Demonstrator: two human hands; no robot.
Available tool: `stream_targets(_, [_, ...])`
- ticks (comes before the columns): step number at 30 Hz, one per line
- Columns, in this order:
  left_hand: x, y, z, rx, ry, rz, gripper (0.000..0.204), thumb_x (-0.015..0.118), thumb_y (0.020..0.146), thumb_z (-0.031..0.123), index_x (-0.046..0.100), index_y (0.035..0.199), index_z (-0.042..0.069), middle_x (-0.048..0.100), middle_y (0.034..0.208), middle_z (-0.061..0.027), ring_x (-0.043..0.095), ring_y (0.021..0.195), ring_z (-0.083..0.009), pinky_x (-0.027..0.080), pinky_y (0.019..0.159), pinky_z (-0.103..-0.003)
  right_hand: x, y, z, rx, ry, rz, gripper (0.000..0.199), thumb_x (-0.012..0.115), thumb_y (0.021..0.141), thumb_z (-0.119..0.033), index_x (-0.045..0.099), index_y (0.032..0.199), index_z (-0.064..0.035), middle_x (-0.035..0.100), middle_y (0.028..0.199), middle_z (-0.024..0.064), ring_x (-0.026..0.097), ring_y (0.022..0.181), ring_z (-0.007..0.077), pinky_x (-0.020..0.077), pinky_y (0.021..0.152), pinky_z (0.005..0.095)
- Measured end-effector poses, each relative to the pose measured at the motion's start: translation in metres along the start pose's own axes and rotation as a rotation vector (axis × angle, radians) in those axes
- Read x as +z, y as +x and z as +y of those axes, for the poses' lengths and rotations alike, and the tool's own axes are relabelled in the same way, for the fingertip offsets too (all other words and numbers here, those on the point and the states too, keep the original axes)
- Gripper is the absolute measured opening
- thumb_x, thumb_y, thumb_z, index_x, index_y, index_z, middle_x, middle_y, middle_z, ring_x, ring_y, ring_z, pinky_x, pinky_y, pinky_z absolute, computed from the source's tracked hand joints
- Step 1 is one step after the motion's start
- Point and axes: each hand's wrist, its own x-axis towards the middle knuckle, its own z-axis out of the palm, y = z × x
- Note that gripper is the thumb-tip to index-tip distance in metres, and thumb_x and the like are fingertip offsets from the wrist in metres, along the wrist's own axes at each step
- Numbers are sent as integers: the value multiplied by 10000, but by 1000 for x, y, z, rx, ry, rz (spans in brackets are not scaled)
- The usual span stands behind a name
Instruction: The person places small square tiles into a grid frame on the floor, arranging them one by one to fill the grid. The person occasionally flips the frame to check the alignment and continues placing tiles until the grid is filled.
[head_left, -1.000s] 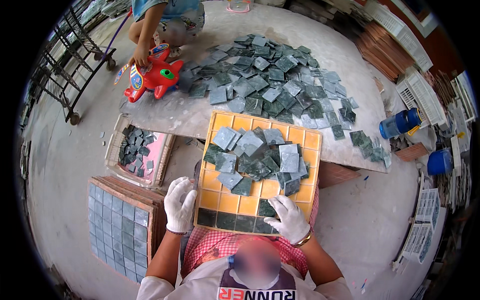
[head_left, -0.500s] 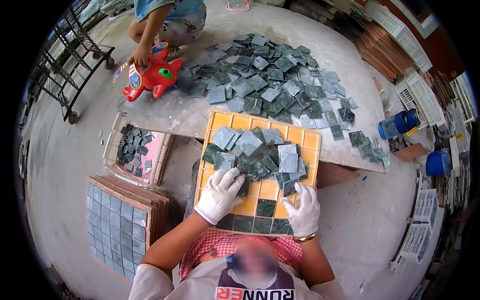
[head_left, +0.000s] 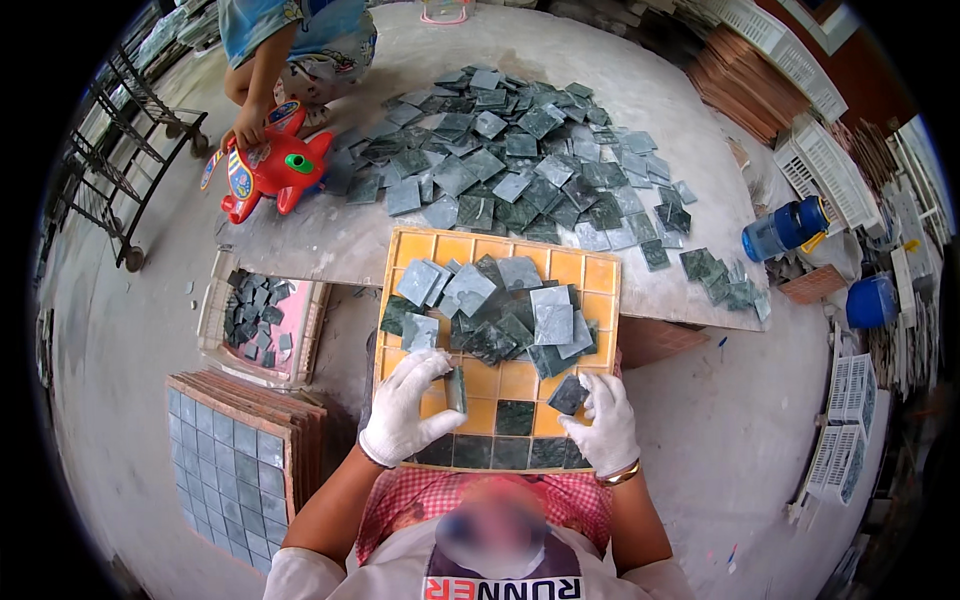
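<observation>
In front of me lies a yellow grid tray [head_left: 600, 270] with square cells. A row of dark green stone tiles [head_left: 478, 452] fills its near edge, and a single tile [head_left: 515, 418] sits in a cell just above that row. A loose heap of tiles [head_left: 490, 310] covers the tray's middle and far part. My gloved left hand [head_left: 405, 410] holds a tile [head_left: 457, 390] tilted on its edge over the left cells. At the right, my gloved right hand [head_left: 605, 425] grips another dark tile [head_left: 568, 395] between thumb and fingers, tilted above the tray.
Beyond the tray, a big tile pile [head_left: 520, 150] spreads over a grey table [head_left: 330, 245]. Another person's hand [head_left: 250, 125] holds a red toy plane [head_left: 275, 175]. Left are a crate [head_left: 212, 320] of tile pieces and stacked filled trays [head_left: 225, 440]; right, a blue jug [head_left: 785, 230].
Both hands have picked up a tile each from the near side of the heap and tilted it up. The whole view has shifted slightly.
</observation>
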Motion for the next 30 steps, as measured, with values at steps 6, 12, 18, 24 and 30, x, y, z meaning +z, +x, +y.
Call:
stream_targets(6, [14, -34, -10, -225, -530, -8, 575, 764, 720, 81, 485, 1216, 6, 545, 1173, -109, 562, 1000, -192, 472, 877, -336, -18, -6, -10, -81, -148, -240, 592, 771, 655, -109, 541, 1198, -48, 513, 1144, 126, 540, 1068, 296, 465, 898, 382])
stream_targets(12, [24, -48, -11, -481, -885, -32, 513, 703, 766, 166, 509, 1211, 1, 562, 1139, -73, 552, 1063, -191, 439, 922, -332, -17, 3, 2, -143, -86, -330, 588, 758, 677, -108, 518, 1207, -23, 523, 1115, 140, 554, 1034, 311, 479, 876, 379])
stream_targets(18, [17, -47, 4, -519, -951, -182, 474, 578, 881, 298, 531, 1208, -42, 612, 1055, -85, 571, 958, -155, 452, 866, -293, -21, 5, 4, -169, 111, -330, 410, 686, 778, -83, 549, 1154, 4, 578, 996, 126, 624, 807, 208, 518, 721, 315])
stream_targets(24, [23, -48, 2, -542, -968, -169, 554, 505, 917, 412, 529, 1213, -55, 627, 1039, -107, 578, 945, -159, 456, 842, -289, -23, 9, 11, 161, 541, -388, 222, 540, 890, -68, 620, 1079, 14, 673, 795, 86, 602, 564, 125, 505, 547, 267])
stream_targets(30, [23, -45, 7, -602, -1061, -128, 560, 507, 917, 430, 532, 1207, -48, 621, 1042, -114, 587, 948, -177, 460, 841, -298, -12, 10, 19, 25, 356, -231, 199, 608, 836, -58, 638, 1026, -5, 682, 907, 119, 655, 736, 229, 528, 692, 332])
